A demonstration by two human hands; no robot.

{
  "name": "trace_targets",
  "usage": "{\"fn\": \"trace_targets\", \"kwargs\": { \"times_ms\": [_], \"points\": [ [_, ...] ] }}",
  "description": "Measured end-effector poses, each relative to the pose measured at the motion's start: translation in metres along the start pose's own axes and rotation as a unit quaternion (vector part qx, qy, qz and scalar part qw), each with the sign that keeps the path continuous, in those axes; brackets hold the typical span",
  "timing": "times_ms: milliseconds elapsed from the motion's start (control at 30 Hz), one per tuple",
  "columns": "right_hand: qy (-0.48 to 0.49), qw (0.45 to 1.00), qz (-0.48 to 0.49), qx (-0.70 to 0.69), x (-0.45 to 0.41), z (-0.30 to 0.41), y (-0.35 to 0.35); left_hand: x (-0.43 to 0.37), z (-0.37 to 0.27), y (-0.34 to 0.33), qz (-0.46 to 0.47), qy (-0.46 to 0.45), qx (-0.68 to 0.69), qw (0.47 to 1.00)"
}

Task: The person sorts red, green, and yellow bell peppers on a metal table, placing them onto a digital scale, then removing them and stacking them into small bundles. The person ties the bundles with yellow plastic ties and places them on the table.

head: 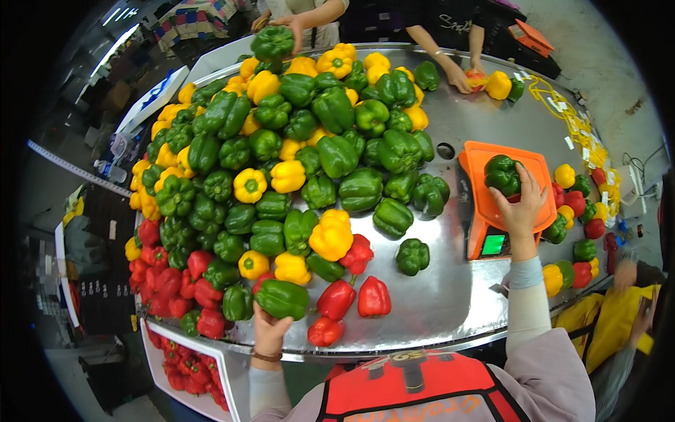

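Observation:
My right hand (519, 203) grips a green bell pepper (502, 174) on the pan of an orange digital scale (535, 166), whose green display (493, 245) is lit. At the near left, my left hand (270, 328) has its fingers and thumb around another green bell pepper (281, 299), next to the heap's lower edge. Red bell peppers (374, 296) lie just to the right of that hand. A single green bell pepper (413, 257) rests on the metal table (448, 295) between my hands.
A large heap of green and yellow peppers (288, 176) covers the table's left side. Below its edge stands a white foam box (227, 364) of red peppers. Grouped mixed peppers (581, 275) and yellow mesh nets (585, 140) line the right edge. Across the table, other people's hands (457, 78) handle peppers.

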State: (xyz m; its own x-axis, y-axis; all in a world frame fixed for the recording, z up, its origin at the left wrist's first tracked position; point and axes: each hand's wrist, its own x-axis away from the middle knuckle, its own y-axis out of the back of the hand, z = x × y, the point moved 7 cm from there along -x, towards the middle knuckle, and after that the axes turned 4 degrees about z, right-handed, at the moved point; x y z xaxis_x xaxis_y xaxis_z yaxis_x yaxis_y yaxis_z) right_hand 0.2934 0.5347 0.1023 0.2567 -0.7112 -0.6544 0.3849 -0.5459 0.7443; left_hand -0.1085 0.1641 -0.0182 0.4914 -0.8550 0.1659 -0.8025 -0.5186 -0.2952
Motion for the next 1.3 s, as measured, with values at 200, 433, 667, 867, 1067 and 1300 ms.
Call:
{"fn": "trace_targets", "kwargs": {
  "times_ms": [200,433,667,867,1067,1300],
  "points": [
    [0.021,0.998,0.029,0.047,-0.016,-0.033,-0.024,0.019,0.037,0.006,-0.102,-0.078,-0.367,0.921],
    [-0.033,0.982,0.032,0.182,-0.014,-0.060,-0.053,0.025,0.054,-0.001,-0.105,-0.054,-0.461,0.879],
    [0.059,0.983,0.010,-0.172,-0.022,0.031,-0.019,0.037,-0.018,0.050,-0.133,-0.061,-0.394,0.907],
    [0.175,0.919,0.223,-0.273,0.021,0.224,-0.042,-0.064,-0.116,0.107,-0.267,-0.221,-0.358,0.867],
    [0.250,0.877,0.348,-0.218,0.013,0.274,-0.066,-0.127,-0.181,0.136,-0.376,-0.263,-0.434,0.775],
    [0.435,0.812,0.324,-0.214,0.005,0.327,-0.112,-0.184,-0.155,0.149,-0.270,-0.298,-0.301,0.865]
  ]
}}
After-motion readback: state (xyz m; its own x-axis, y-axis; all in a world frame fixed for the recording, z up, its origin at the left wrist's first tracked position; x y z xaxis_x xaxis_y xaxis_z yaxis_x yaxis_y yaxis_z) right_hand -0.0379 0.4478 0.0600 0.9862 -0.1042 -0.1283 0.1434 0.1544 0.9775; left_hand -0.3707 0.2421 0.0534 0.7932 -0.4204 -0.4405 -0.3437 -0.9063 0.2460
